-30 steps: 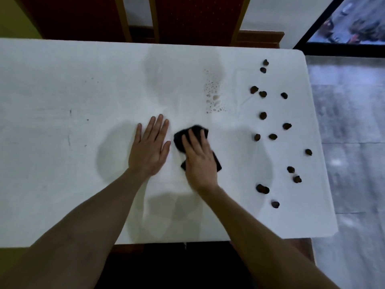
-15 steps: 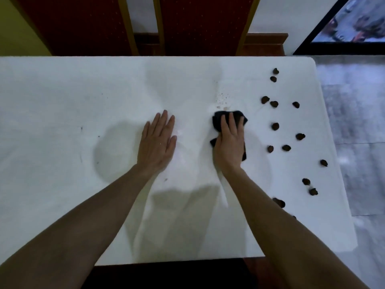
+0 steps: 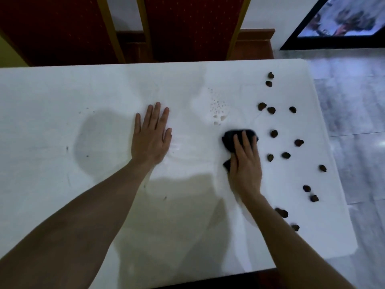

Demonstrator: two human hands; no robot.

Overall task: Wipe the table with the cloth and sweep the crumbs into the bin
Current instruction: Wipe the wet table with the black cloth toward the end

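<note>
Two bare hands lie on the white desk (image 3: 62, 97). On the left, the left hand (image 3: 151, 138) rests flat, palm down, fingers straight and close together, holding nothing; it is well apart from the other hand. To the right of the middle, the right hand (image 3: 245, 161) presses down on a small dark cloth (image 3: 230, 138), its fingers laid nearly straight over the top of it rather than curled round it. The cloth shows beyond the fingertips on the far side and at the left edge of the hand near the thumb; the rest is hidden under the palm.

Dark brown crumbs (image 3: 274, 133) are scattered along the right part of the desk, from the far edge to the near right, all to the right of the cloth. The closest ones sit near the right hand without touching it. Just beyond the cloth on the far side, a patch of small wet droplets (image 3: 217, 107) marks the surface.

Past the far edge of the desk stand red chair backs with yellow wooden frames (image 3: 187, 28). Grey floor (image 3: 354, 101) lies to the right.
</note>
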